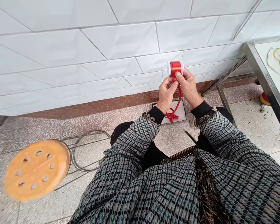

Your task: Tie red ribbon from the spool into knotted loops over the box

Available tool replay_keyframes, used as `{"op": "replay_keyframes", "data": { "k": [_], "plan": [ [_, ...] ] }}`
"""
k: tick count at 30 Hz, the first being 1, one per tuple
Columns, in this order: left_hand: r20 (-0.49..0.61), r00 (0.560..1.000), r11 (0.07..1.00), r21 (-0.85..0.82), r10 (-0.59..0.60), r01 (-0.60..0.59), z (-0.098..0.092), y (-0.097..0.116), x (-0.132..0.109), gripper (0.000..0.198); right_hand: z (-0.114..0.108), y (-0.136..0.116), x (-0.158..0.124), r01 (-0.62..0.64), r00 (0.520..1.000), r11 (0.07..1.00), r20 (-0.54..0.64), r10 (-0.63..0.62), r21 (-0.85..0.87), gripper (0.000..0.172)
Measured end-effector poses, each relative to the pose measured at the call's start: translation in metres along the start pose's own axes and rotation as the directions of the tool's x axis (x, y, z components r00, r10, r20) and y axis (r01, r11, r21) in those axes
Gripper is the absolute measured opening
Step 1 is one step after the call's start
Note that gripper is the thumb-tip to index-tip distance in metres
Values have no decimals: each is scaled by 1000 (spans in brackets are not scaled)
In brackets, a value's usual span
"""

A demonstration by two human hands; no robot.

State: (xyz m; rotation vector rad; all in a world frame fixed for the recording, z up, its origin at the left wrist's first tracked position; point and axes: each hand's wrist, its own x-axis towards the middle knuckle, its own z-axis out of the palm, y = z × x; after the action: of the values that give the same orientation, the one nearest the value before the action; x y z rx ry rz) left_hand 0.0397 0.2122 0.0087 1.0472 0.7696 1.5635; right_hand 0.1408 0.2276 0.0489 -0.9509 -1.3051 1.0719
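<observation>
A spool of red ribbon (175, 67) with white end discs is held up in front of the white tiled wall. My right hand (189, 88) grips it from below, thumb on the ribbon. My left hand (166, 93) is closed beside it, pinching the loose red ribbon strand (178, 99). The strand hangs down between my wrists and ends in a small red tangle (171, 115) over a white board (182, 112) on the floor. Both arms wear checked sleeves with black cuffs.
An orange round stool seat (36, 169) with holes stands at the lower left, wire loops (84, 149) lying beside it. A steel table (266, 74) carrying coiled wire runs along the right edge. A red and yellow object (264, 99) lies under it. The floor is speckled stone.
</observation>
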Motion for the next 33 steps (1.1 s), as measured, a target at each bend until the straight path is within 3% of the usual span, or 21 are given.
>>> {"op": "replay_keyframes", "data": {
  "k": [5, 10, 18, 20, 23, 27, 30, 33],
  "plan": [
    [44, 998, 999, -34, -36, 37, -1, -3, -3, 37, -1, 7, 1, -50, 999, 997, -10, 51, 62, 41],
    [56, 994, 996, 11, -89, 88, -3, -4, -4, 30, -2, 12, 3, -44, 998, 990, -35, 49, 137, 38],
    [241, 953, 967, 215, -185, 134, -15, 4, -10, 29, -10, 11, 7, -130, 991, 979, -3, 132, 155, 48],
    [317, 929, 947, 308, -191, 90, -18, 8, -13, 27, -14, 10, 10, -128, 991, 977, -22, 134, 168, 48],
    [407, 907, 894, 440, -111, -89, -23, 10, -15, 23, -19, 6, 12, -161, 985, 966, -24, 170, 201, 48],
    [499, 867, 784, 537, 3, -312, -33, 8, -15, 26, -25, 1, 12, -306, 949, 928, -4, 314, 212, 47],
    [492, 870, 754, 572, 1, -324, -38, 8, -15, 24, -27, -1, 11, -376, 922, 903, -14, 387, 205, 44],
    [424, 903, 815, 545, -65, -198, -41, 8, -16, 23, -24, -4, 9, -363, 929, 912, 0, 369, 192, 43]
  ]
}}
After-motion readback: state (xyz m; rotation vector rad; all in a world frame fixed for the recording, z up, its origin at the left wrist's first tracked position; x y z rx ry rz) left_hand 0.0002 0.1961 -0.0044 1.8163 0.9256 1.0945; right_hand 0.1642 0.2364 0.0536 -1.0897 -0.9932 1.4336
